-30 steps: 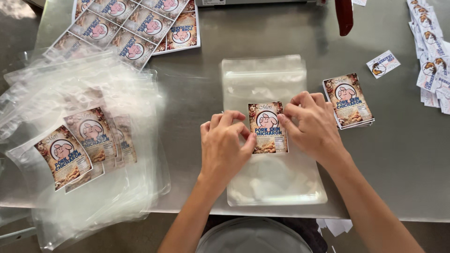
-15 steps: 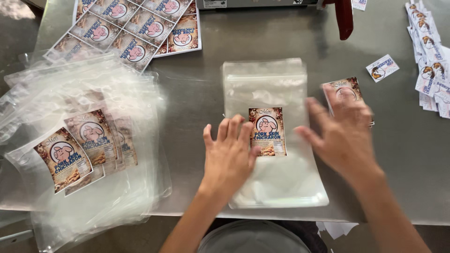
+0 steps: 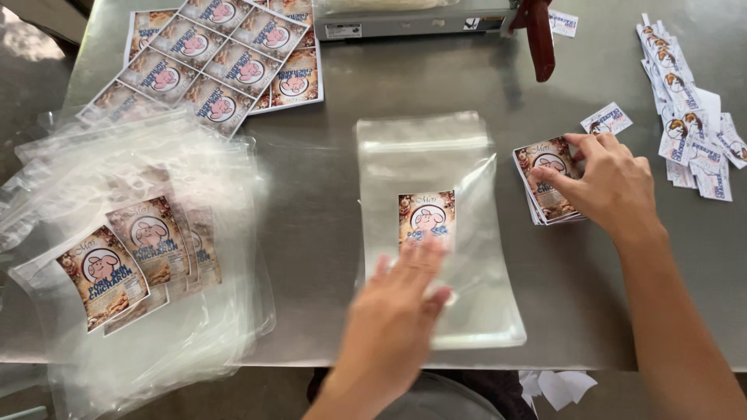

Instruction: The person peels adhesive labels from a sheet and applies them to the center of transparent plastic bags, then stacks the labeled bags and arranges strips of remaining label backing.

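Bright, even daylight across the steel table (image 3: 327, 179), strongest at the upper left, with a washed-out patch of floor beyond the corner. Soft, short shadows only, falling toward the viewer under the right hand (image 3: 611, 183) and the red handle (image 3: 538, 35). Milky glare on the clear bags (image 3: 156, 257) at left. Heavy motion blur on the left hand (image 3: 397, 307); elsewhere sharp. Slight wide-angle bowing at the table edges.

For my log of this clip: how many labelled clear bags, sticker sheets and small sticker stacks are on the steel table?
Clear plastic bag lying alone with a sticker on it: 1
Heap of labelled clear bags: 1 heap, bags uncountable
Uncut printed sticker sheets: 2
Small stack of cut stickers under the right hand: 1
Total: 5
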